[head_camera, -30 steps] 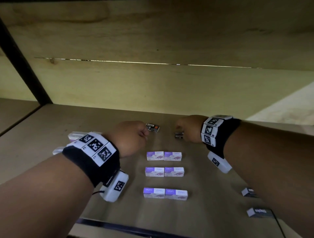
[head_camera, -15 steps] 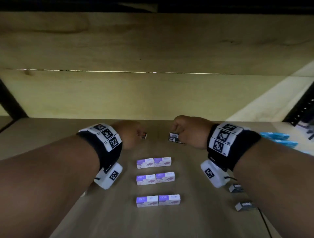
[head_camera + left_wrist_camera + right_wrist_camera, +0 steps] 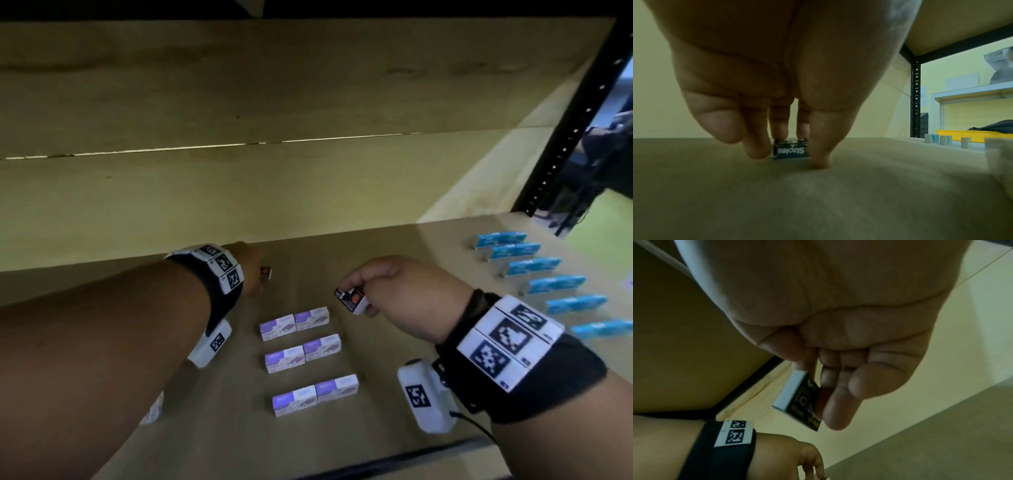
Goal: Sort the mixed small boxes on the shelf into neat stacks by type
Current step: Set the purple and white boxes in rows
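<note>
Two small black staples boxes are in my hands. My left hand (image 3: 257, 274) reaches to the back of the shelf (image 3: 394, 342) and grips one black box (image 3: 790, 150), which stands on the board between thumb and fingers (image 3: 756, 146). My right hand (image 3: 363, 301) pinches the other black box (image 3: 352, 298) (image 3: 799, 400) by its side and holds it tilted, above the board. Purple-and-white boxes (image 3: 303, 353) lie in three rows of two between my wrists.
Several blue boxes (image 3: 544, 284) lie in a column on the right of the shelf. A black slotted upright (image 3: 582, 120) stands at the right end. A pale box (image 3: 154, 407) shows under my left forearm. Beyond the shelf, the left wrist view shows a yellow bin (image 3: 966, 135).
My right hand has raised its black box off the board and drawn it nearer and rightwards. My left hand stays at the back, gripping its box. The view has swung right.
</note>
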